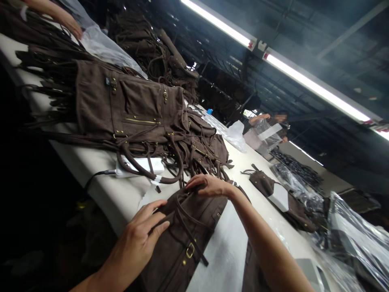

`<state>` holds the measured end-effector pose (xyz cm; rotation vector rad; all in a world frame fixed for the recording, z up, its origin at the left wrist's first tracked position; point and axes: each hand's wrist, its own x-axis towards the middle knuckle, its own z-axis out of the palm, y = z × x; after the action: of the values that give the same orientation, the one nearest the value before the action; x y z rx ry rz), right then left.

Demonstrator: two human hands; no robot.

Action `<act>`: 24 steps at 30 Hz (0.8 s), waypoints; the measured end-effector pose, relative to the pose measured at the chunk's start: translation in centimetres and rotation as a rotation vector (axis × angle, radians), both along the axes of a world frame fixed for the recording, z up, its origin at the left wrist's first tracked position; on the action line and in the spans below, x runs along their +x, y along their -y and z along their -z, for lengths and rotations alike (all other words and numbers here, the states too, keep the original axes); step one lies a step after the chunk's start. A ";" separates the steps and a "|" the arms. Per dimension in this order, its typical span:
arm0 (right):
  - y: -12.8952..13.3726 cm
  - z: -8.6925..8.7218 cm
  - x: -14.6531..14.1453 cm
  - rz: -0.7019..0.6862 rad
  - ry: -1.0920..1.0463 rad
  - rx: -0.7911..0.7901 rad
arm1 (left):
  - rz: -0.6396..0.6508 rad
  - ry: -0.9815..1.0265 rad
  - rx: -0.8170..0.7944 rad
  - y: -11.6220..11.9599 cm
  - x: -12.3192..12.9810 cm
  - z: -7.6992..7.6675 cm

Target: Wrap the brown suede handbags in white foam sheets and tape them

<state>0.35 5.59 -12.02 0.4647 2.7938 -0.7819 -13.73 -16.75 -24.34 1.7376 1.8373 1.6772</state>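
Note:
A dark brown fabric bag (pixel 170 255) with thin straps and a brass buckle lies in front of me at the table's near edge. My left hand (pixel 141 233) rests along its left side, fingers stretched and thumb apart. At the bag's upper end, my right hand (pixel 209 185) curves its fingers over the top edge and grips the fabric; its fingertips are partly hidden. A sheet of white paper (pixel 225 243) lies against the bag's right side, under my right forearm.
Stacked brown bags (pixel 100 101) with handles cover the table (pixel 103 194) ahead. A white device (pixel 139 166) with a black cable sits beside them. Right: a paper-banded bag (pixel 263 182) and plastic-wrapped goods (pixel 358 231). A co-worker's arm (pixel 60 16) reaches in top left; another person (pixel 273 125) handles plastic.

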 end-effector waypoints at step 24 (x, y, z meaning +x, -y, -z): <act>-0.5 8.7 -0.1 0.095 -0.136 0.605 | -0.226 -0.069 -0.778 1.4 0.9 -1.5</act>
<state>0.22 6.05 -20.71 0.6600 3.1238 0.0455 -12.86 -18.11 -22.89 1.2885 2.3356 0.7471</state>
